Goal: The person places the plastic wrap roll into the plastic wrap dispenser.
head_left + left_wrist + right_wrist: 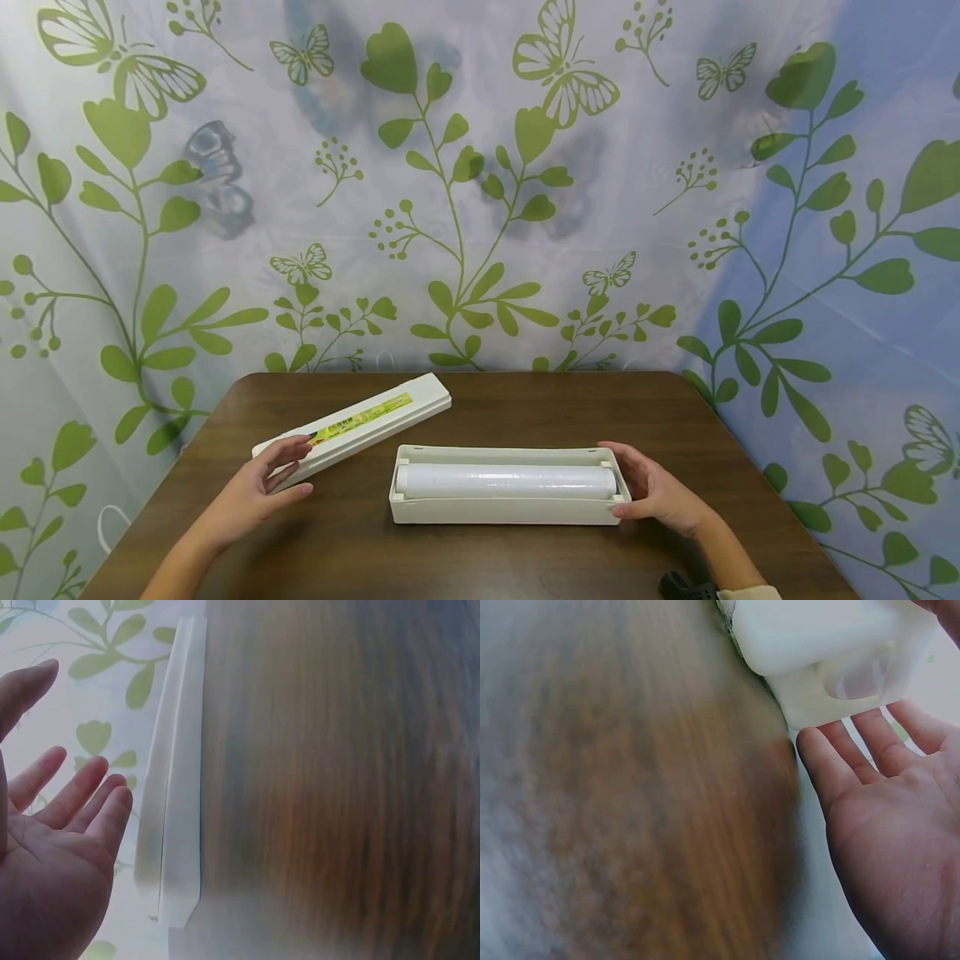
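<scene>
A long white cling film box (502, 511) sits lidless on the table, with a roll of cling film (506, 481) lying lengthwise inside. My right hand (663, 493) spans the box's right end, thumb at the front corner and fingers at the back corner. In the right wrist view, the fingers (885, 742) reach to the white box end (832, 645). The box's white lid (360, 425), with a yellow-green label, lies slanted at the left. My left hand (251, 496) is beside the lid's near end, fingers loosely spread; the left wrist view shows a gap between hand (60, 847) and lid (180, 787).
Everything rests on a brown wooden table (525, 562). A pale curtain (480, 208) with green leaves and butterflies hangs behind the table's far edge and down both sides. By the right forearm, a black strap (686, 587) shows at the wrist.
</scene>
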Tool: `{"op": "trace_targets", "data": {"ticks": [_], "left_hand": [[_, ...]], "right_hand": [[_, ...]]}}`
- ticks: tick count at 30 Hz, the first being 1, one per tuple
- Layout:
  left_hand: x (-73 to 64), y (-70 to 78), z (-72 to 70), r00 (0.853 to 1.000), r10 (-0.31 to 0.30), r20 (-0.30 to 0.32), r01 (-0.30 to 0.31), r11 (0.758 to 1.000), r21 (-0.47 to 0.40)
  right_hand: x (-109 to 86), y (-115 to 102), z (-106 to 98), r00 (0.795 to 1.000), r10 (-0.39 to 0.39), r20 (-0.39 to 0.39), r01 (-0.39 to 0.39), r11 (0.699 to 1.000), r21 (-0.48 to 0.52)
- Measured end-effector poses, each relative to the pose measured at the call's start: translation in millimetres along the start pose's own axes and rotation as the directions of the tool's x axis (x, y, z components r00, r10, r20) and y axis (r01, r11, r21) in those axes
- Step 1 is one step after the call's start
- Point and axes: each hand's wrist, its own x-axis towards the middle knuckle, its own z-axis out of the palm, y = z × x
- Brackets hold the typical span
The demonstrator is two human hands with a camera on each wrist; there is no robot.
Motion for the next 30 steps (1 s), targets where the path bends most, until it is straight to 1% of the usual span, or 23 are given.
{"op": "trace_targets", "data": {"ticks": [2, 5, 7, 10, 12, 18, 25, 30], "left_hand": [[-0.8, -1.7, -3.2, 1.0, 0.01, 0.005, -0.01, 1.0, -0.001], [-1.8, -4.0, -9.1, 1.0, -0.004, 0.0, 0.004, 1.0, 0.01], [-2.3, -5.0, -13.3, 1.0, -0.025, -0.009, 0.026, 0.999, 0.033], [-2.3, -6.1, -19.8, 0.999, -0.039, -0.019, 0.041, 0.996, 0.078], [-2.2, -6.4, -24.2, 0.999, -0.038, -0.023, 0.04, 0.994, 0.099], [-2.4, -7.0, -39.4, 0.999, -0.028, -0.035, 0.031, 0.993, 0.114], [0.0, -9.5, -58.3, 0.997, -0.048, -0.064, 0.059, 0.984, 0.171], [0.8, -12.9, -67.3, 0.995, -0.085, -0.058, 0.095, 0.979, 0.181]], "right_hand": [[-0.1, 0, 0, 1.0, 0.011, -0.006, -0.011, 1.0, -0.001], [-0.2, 0, 0, 1.0, 0.02, -0.013, -0.02, 1.0, -0.005], [-0.2, 1, 0, 1.0, 0.013, -0.011, -0.013, 1.0, -0.008], [-0.4, 2, -1, 1.0, -0.003, -0.001, 0.003, 1.0, -0.008], [-0.4, 2, -1, 1.0, -0.005, 0.004, 0.005, 1.0, 0.001], [1.3, 3, -2, 1.0, -0.017, 0.013, 0.017, 1.0, 0.012], [1.0, 3, -1, 1.0, -0.016, 0.005, 0.016, 1.0, -0.002], [0.3, 1, 0, 1.0, -0.011, 0.002, 0.011, 1.0, 0.005]]}}
